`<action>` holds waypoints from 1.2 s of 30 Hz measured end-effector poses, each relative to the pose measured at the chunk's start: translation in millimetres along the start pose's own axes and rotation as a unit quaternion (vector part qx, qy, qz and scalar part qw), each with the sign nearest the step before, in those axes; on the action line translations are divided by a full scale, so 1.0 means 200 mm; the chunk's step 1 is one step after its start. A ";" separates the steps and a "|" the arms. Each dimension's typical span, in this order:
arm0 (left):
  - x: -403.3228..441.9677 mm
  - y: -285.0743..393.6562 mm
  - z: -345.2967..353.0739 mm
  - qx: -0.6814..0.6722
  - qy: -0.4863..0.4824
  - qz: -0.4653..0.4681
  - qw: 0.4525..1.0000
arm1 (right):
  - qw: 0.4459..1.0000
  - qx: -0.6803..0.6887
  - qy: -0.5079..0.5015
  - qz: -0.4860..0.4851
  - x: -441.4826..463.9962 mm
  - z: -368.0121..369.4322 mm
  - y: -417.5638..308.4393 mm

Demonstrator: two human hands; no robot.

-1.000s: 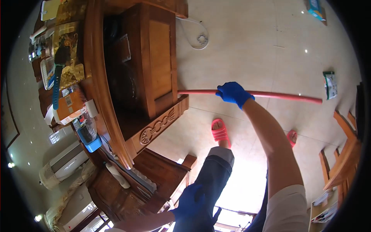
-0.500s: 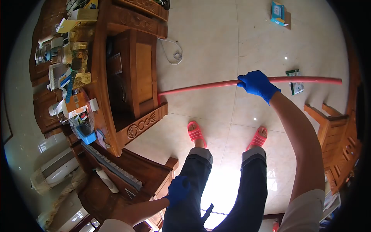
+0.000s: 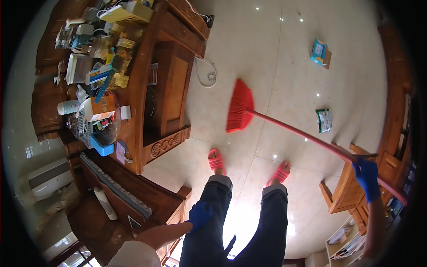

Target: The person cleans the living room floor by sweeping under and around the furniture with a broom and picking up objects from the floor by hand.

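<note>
My right hand (image 3: 367, 180), in a blue glove, is closed around the pink handle of a broom (image 3: 298, 130) at the right of the view. The broom's red bristle head (image 3: 240, 107) is on the tiled floor, ahead of my feet and near the cabinet. Beyond the grip, the handle's end runs on toward the lower right. My left hand (image 3: 200, 216), also gloved in blue, lies on my left leg near the knee with nothing visible in it.
A carved wooden cabinet (image 3: 167, 144) stands at left, its top crowded with boxes and containers. On the floor are a blue box (image 3: 319, 52), a green-and-white packet (image 3: 324, 120) and a white cable (image 3: 199, 73). Wooden furniture (image 3: 347, 191) stands at right, a wooden seat (image 3: 95, 227) lower left.
My right hand has drawn the broom to the right and back toward me. Its red head, out of sight at the cabinet before, now shows on the floor. My left hand stays on the leg.
</note>
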State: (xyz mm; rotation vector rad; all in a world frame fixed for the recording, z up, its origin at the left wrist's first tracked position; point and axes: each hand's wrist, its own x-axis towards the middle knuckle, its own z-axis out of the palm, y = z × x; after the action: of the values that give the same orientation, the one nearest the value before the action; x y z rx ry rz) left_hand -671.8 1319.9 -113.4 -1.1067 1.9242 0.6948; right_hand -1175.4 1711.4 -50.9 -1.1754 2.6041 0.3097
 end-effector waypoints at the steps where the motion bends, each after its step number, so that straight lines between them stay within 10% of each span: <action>1: -0.01 0.01 -0.02 0.006 -0.011 -0.006 1.000 | 0.998 -0.006 -0.036 0.060 -0.14 -0.08 0.01; 6: 0.00 -0.04 -0.03 -0.022 -0.008 -0.006 1.000 | 0.973 0.173 -0.058 0.142 -0.29 -0.23 -0.31; 17: -0.03 -0.04 -0.08 -0.027 -0.019 -0.008 0.999 | 0.962 0.267 0.002 0.049 0.91 0.07 -1.45; 22: -0.04 -0.07 -0.08 -0.065 -0.001 -0.010 0.998 | 0.951 0.302 -0.063 0.032 0.71 -0.17 -1.10; 28: -0.05 -0.07 -0.14 -0.091 -0.011 -0.018 0.996 | 0.977 0.011 -0.187 0.099 0.14 -0.96 -0.74; 36: -0.04 -0.09 -0.10 -0.101 -0.023 -0.016 0.995 | 0.938 0.316 -0.071 0.121 0.27 -0.88 -0.83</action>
State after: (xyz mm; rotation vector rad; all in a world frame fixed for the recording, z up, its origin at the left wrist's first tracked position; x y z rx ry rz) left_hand -660.9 1299.8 -96.2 -1.2312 1.8239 0.9037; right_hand -1111.2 1513.9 82.5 -0.5879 2.4267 -0.3683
